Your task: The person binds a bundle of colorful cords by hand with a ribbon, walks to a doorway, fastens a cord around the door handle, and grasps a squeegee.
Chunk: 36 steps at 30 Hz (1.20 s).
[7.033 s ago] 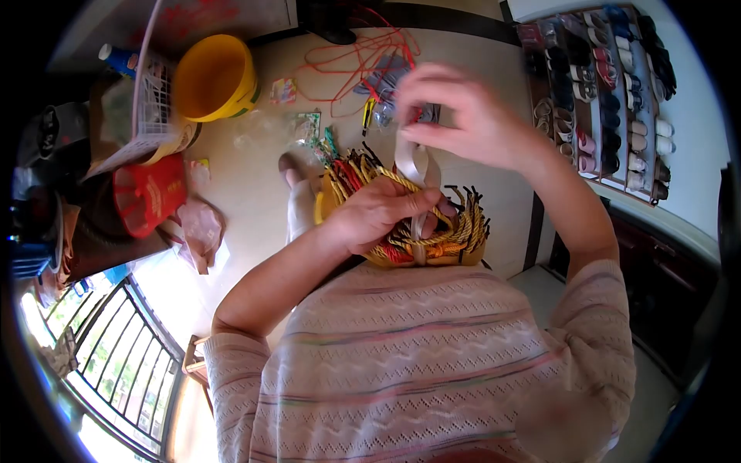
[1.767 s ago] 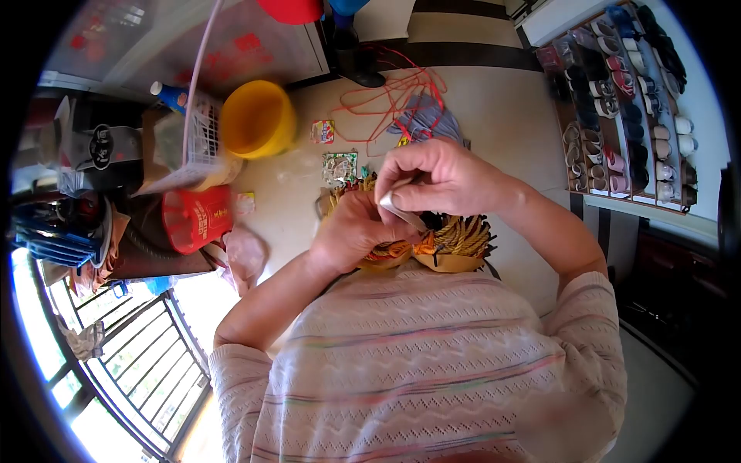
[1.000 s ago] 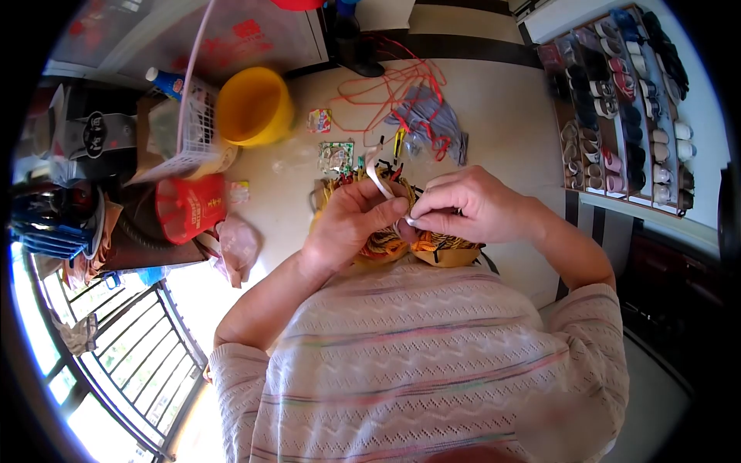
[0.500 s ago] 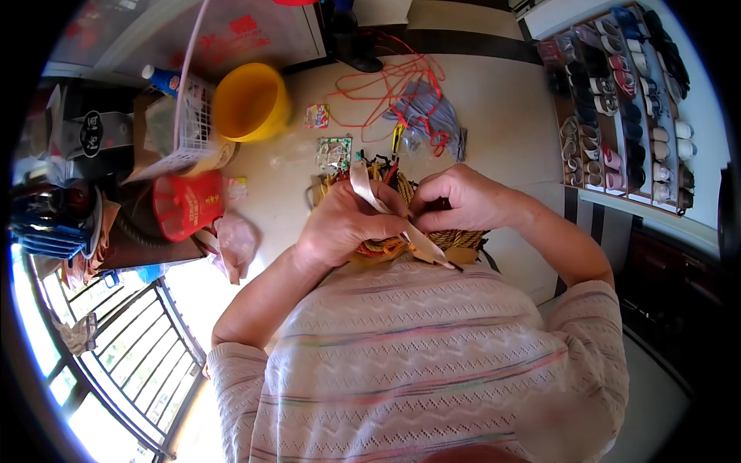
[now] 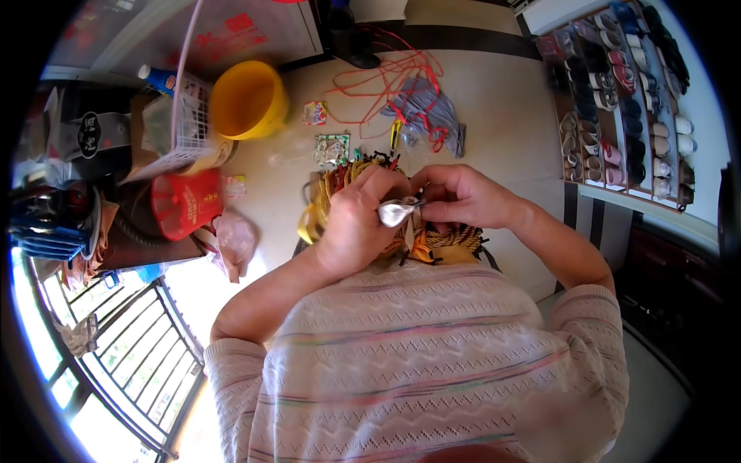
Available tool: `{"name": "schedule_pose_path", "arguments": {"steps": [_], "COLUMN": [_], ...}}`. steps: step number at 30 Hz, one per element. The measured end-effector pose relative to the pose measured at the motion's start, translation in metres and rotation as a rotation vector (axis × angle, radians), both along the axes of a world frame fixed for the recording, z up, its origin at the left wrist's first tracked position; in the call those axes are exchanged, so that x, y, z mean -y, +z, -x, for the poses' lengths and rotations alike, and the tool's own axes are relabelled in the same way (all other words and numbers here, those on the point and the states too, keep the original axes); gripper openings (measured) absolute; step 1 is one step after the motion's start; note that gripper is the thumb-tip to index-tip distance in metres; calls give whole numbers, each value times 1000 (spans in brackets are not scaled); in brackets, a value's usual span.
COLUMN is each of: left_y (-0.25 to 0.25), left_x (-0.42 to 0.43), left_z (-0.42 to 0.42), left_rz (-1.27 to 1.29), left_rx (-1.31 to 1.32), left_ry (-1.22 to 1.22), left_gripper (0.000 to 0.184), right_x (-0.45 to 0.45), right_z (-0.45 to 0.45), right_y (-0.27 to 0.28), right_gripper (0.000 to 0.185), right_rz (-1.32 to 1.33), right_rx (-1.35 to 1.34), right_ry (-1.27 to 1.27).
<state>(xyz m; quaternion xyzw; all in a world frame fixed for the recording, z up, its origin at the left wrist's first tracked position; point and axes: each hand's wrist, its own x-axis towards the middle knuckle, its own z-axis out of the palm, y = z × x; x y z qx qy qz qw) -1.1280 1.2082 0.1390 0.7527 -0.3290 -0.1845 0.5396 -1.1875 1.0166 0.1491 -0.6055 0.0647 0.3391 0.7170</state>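
Both hands meet over a bundle of yellow, black and red cords (image 5: 461, 234) at my lap. In the curled fingers of my left hand (image 5: 353, 218) is a pale, shiny flat strap (image 5: 395, 214), folded so that a broad piece faces up. My right hand (image 5: 472, 198) has its thumb and fingers closed together at the strap's end, where a thin dark tip shows. Whatever else lies between those fingertips is too small to make out. Much of the bundle is hidden behind my hands.
A tangled red cord (image 5: 370, 100), a grey cloth (image 5: 428, 116), a yellow-handled cutter (image 5: 397, 133) and small packets (image 5: 332, 149) lie on the floor ahead. At left stand a yellow bucket (image 5: 248, 102) and a white basket (image 5: 191, 116). A shoe rack (image 5: 617, 108) is at right.
The strap, earlier stretched slantwise across my left hand and down to the right, is now folded up between my hands. My left hand has turned, its fingers curling over.
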Motion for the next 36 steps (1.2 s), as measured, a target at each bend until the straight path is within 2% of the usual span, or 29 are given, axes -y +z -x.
{"name": "schedule_pose_path", "arguments": {"steps": [4, 7, 10, 13, 16, 21, 24, 27, 30, 33, 36], "left_y": [2, 2, 4, 6, 9, 9, 4, 3, 3, 2, 2], "left_x": [-4, -8, -9, -19, -28, -32, -31, -28, -26, -26, -25], "left_z": [-5, -8, -10, -12, -9, -22, -20, -19, -19, -19, -17], "left_rz": [-30, 23, 95, 124, 284, 258, 335, 374, 352, 285, 290], "left_rx": [-23, -38, -29, -146, -347, -481, -623, -620, -568, -550, -542], "left_ry": [-57, -155, -197, -268, -333, -468, -479, -486, -502, -517, -493], "left_gripper": [12, 7, 9, 8, 11, 23, 25, 26, 27, 29, 30], "right_x": [0, 1, 0, 2, 8, 8, 7, 5, 3, 4, 6], "right_z": [1, 1, 1, 1, 5, -2, 4, 6, 1, -1, -1], "right_y": [-1, 6, 9, -1, -15, -12, -24, -28, -12, -12, -7], "right_gripper": [9, 7, 5, 5, 7, 9, 12, 14, 11, 5, 4], "right_rz": [39, 94, 157, 248, 331, 324, 241, 325, 527, 677, 651], "right_rx": [51, 31, -25, -91, -181, -172, -14, 320, 408, 645, 570], "right_ry": [20, 21, 16, 39, 129, 252, 143, 109, 100, 33, 5]}}
